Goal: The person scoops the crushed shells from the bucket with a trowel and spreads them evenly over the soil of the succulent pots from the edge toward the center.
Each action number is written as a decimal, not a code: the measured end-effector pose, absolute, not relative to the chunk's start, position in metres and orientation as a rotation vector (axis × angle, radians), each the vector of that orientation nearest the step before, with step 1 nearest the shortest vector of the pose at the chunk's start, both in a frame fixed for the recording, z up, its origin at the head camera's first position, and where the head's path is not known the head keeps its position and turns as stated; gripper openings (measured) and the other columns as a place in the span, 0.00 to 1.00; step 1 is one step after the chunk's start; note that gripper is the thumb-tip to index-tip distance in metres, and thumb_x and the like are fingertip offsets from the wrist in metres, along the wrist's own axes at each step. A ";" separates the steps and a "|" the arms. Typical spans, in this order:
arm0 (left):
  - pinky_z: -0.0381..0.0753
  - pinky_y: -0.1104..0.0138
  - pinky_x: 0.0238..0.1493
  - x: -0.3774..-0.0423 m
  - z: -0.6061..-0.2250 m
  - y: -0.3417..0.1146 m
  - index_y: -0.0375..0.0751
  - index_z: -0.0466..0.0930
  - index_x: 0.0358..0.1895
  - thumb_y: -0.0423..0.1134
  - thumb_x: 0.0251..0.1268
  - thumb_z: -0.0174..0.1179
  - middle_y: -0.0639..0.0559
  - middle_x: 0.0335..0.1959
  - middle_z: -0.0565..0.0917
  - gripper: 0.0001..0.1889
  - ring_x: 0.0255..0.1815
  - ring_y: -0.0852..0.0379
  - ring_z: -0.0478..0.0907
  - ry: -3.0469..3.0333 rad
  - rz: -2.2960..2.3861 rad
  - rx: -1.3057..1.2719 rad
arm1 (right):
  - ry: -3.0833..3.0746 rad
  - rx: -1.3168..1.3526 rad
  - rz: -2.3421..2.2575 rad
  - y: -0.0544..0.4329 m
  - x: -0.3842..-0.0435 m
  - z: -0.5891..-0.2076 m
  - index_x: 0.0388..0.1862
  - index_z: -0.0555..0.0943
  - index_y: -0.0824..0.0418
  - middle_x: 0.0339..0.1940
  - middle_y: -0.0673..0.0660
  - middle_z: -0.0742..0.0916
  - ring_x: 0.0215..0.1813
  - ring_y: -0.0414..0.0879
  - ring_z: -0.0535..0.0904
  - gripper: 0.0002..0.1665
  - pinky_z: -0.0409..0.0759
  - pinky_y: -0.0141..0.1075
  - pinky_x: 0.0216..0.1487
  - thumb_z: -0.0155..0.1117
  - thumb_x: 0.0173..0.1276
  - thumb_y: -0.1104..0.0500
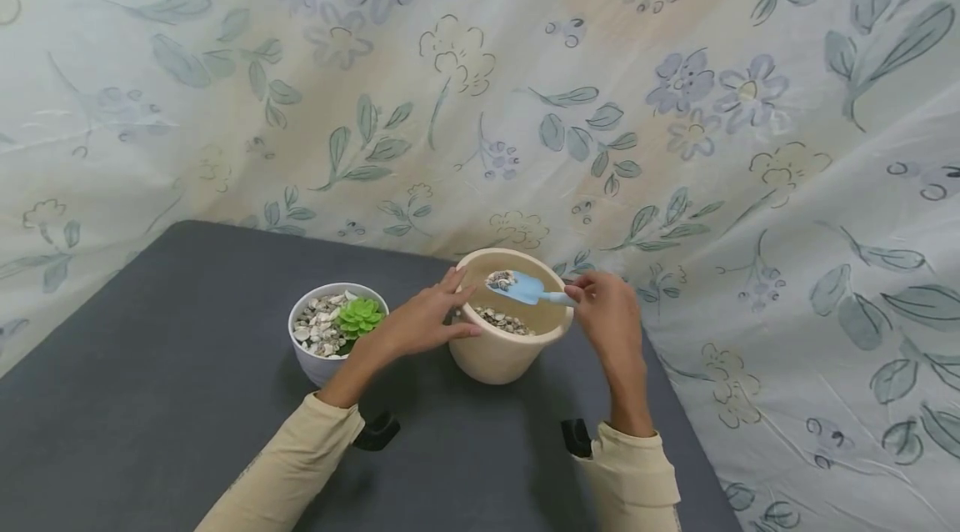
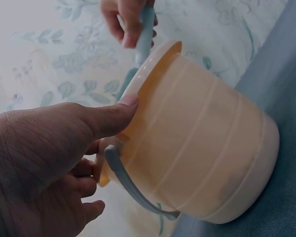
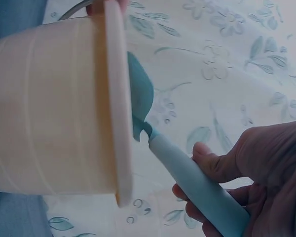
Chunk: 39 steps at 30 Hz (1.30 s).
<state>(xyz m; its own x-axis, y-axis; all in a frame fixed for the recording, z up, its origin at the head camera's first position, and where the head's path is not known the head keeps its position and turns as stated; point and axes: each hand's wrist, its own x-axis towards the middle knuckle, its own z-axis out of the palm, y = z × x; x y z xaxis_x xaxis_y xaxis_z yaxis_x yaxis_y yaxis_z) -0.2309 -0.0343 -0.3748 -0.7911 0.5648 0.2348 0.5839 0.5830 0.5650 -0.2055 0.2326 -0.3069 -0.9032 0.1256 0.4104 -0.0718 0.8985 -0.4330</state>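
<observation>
My right hand (image 1: 609, 311) grips the handle of a light-blue toy shovel (image 1: 528, 288) whose blade carries small pebbles (image 1: 499, 280). The blade is held over the mouth of a cream plastic bucket (image 1: 491, 357), tipped slightly; in the right wrist view the shovel's handle (image 3: 187, 180) runs through the fingers and thumb. More pebbles (image 1: 504, 320) lie inside the bucket. My left hand (image 1: 420, 319) holds the bucket's rim on its left side; in the left wrist view the thumb (image 2: 116, 116) presses the rim and the other fingers bend beyond it. A grey bail handle (image 2: 133, 187) hangs at the bucket's side.
To the left of the bucket stands a white pot (image 1: 315, 361) with pebbles and a green succulent (image 1: 360, 317). Both stand on a dark grey table (image 1: 150, 399). A floral cloth (image 1: 450, 98) hangs behind the table and along its right side.
</observation>
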 end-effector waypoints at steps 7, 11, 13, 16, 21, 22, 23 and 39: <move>0.63 0.37 0.80 -0.229 -0.374 -0.041 0.31 0.58 0.82 0.54 0.73 0.65 0.31 0.85 0.52 0.45 0.85 0.31 0.54 -2.751 -0.994 -0.974 | -2.591 0.010 0.684 0.234 -0.196 -0.299 0.39 0.88 0.67 0.40 0.70 0.92 0.28 0.53 0.76 0.09 0.69 0.36 0.27 0.70 0.74 0.60; 0.65 0.35 0.78 -0.227 -0.371 -0.047 0.33 0.59 0.82 0.54 0.73 0.66 0.28 0.84 0.53 0.44 0.83 0.27 0.57 -2.740 -0.993 -0.928 | -2.588 0.033 0.684 0.233 -0.193 -0.295 0.39 0.88 0.67 0.41 0.70 0.92 0.28 0.53 0.75 0.09 0.68 0.37 0.28 0.70 0.73 0.60; 0.64 0.34 0.78 -0.225 -0.370 -0.050 0.36 0.59 0.82 0.54 0.72 0.66 0.28 0.84 0.54 0.44 0.83 0.26 0.57 -2.742 -0.993 -0.903 | -2.594 0.044 0.690 0.232 -0.192 -0.294 0.39 0.88 0.67 0.41 0.70 0.92 0.27 0.52 0.74 0.09 0.68 0.37 0.27 0.71 0.73 0.60; 0.60 0.33 0.79 -0.222 -0.368 -0.056 0.37 0.59 0.83 0.55 0.72 0.67 0.29 0.84 0.55 0.44 0.84 0.28 0.56 -2.744 -0.980 -0.885 | -2.603 0.066 0.701 0.227 -0.190 -0.293 0.40 0.88 0.67 0.41 0.70 0.92 0.23 0.49 0.71 0.09 0.67 0.35 0.24 0.71 0.73 0.60; 0.56 0.33 0.81 -0.214 -0.364 -0.072 0.36 0.61 0.82 0.54 0.70 0.68 0.30 0.84 0.57 0.45 0.85 0.31 0.56 -2.756 -0.925 -0.845 | -2.604 0.157 0.739 0.215 -0.188 -0.294 0.41 0.89 0.68 0.41 0.70 0.92 0.19 0.46 0.67 0.08 0.63 0.33 0.21 0.71 0.72 0.62; 0.56 0.33 0.81 -0.212 -0.363 -0.076 0.36 0.61 0.82 0.54 0.70 0.69 0.30 0.84 0.57 0.45 0.85 0.30 0.56 -2.762 -0.912 -0.833 | -2.605 0.180 0.751 0.212 -0.187 -0.295 0.41 0.89 0.68 0.41 0.70 0.92 0.19 0.46 0.67 0.08 0.62 0.33 0.21 0.71 0.72 0.62; 0.56 0.33 0.81 -0.210 -0.363 -0.080 0.36 0.61 0.82 0.54 0.69 0.69 0.30 0.84 0.57 0.45 0.84 0.30 0.56 -2.768 -0.902 -0.821 | -2.605 0.203 0.765 0.209 -0.187 -0.296 0.40 0.89 0.68 0.41 0.70 0.92 0.19 0.46 0.67 0.08 0.61 0.33 0.22 0.72 0.72 0.62; 0.53 0.27 0.78 -0.180 -0.371 -0.142 0.35 0.61 0.81 0.53 0.67 0.70 0.26 0.82 0.58 0.46 0.81 0.25 0.59 -2.838 -0.839 -0.642 | -2.592 0.434 0.844 0.157 -0.188 -0.309 0.34 0.89 0.62 0.33 0.60 0.93 0.25 0.43 0.70 0.05 0.63 0.31 0.27 0.75 0.68 0.61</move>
